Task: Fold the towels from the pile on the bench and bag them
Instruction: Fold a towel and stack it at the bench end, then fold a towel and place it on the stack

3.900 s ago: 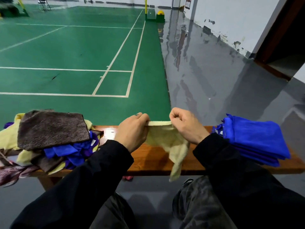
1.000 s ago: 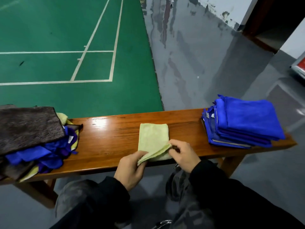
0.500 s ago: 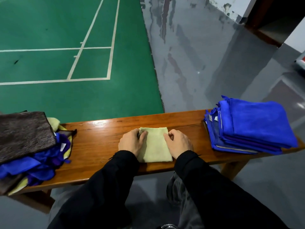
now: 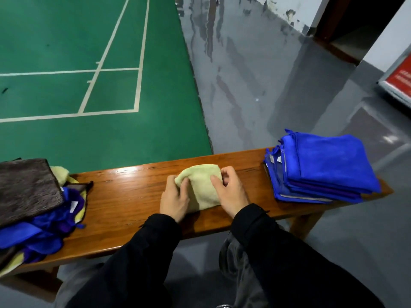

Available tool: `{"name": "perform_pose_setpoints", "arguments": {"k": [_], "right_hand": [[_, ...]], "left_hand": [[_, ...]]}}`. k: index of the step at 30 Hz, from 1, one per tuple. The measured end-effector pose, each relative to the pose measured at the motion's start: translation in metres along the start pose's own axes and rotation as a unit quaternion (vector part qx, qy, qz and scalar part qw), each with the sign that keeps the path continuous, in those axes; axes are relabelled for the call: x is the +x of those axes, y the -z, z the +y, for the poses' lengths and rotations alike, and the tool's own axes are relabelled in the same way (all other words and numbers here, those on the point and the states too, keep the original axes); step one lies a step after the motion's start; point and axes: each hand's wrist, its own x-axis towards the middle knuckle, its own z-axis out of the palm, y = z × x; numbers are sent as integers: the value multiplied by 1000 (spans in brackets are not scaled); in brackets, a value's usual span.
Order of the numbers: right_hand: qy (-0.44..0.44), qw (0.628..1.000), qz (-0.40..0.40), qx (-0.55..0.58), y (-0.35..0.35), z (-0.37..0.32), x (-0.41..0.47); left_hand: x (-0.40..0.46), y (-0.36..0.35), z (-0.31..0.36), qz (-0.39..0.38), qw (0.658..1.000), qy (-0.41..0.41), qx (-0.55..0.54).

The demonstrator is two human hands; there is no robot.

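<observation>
- Your left hand (image 4: 174,200) pinches the left far corner of the pale yellow towel (image 4: 203,187), lifting that corner off the wood; your right hand (image 4: 231,192) curls over the towel's right edge and holds it.
- The towel lies on the table (image 4: 124,196), mid-way between the loose pile and the folded stack, already down to a small square.
- To finish this fold well, I judge you should bring the lifted corner squarely onto its opposite corner, line up the edges, then smooth the crease flat with your palm before letting go.
- Keep the right hand pinning the cloth so the layers underneath do not slide; soft pile creeps easily on glossy wood.
- The towel looks like fluffy microfibre, limp and thick at the folds, so expect rounded edges, not sharp creases.
- The table is varnished reddish-brown wood, smooth and shiny.
- Right of the yellow towel sits a neat stack of blue towels (image 4: 322,170), plush, squared, with white tags at their left edge.
- Left of the yellow towel the unfolded pile (image 4: 40,207) is a tangle of blue, purple and yellow cloths under a flat brown towel (image 4: 26,187) with a velvety nap.
- No bag is visible.
</observation>
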Motion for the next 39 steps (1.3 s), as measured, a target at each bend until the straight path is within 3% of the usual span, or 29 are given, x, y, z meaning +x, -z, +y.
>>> {"name": "perform_pose_setpoints", "arguments": {"k": [3, 7, 9, 13, 16, 19, 21, 23, 26, 32, 36, 39], "right_hand": [[53, 989, 55, 125, 23, -25, -11], [82, 973, 145, 160, 99, -51, -13], [90, 965, 183, 162, 148, -60, -11], [98, 954, 255, 127, 241, -69, 4], [30, 958, 283, -31, 286, -51, 20], [-63, 933, 257, -243, 302, -24, 18], [2, 924, 240, -298, 304, -13, 10], [97, 906, 149, -384, 301, -6, 8], [131, 859, 59, -492, 294, 6, 7], [178, 887, 140, -403, 270, -23, 4], [197, 903, 103, -367, 209, -52, 9], [229, 913, 31, -337, 135, -67, 6]], "left_hand": [[-15, 10, 44, 7, 987, -36, -159], [-24, -2, 133, -91, 950, -83, -286], [-25, -20, 175, -124, 942, -134, -282], [-20, -75, 248, -149, 939, -152, -271], [-7, -127, 264, -159, 962, -185, -119], [-2, -168, 248, -205, 955, -209, 45], [-4, -186, 241, -224, 941, -240, 83], [-4, -197, 241, -230, 924, -279, 125], [-6, -203, 245, -237, 911, -299, 157], [-11, -169, 254, -190, 946, -252, 66], [-15, -111, 227, -120, 975, -188, 18], [-20, -54, 172, -79, 987, -141, 3]]}}
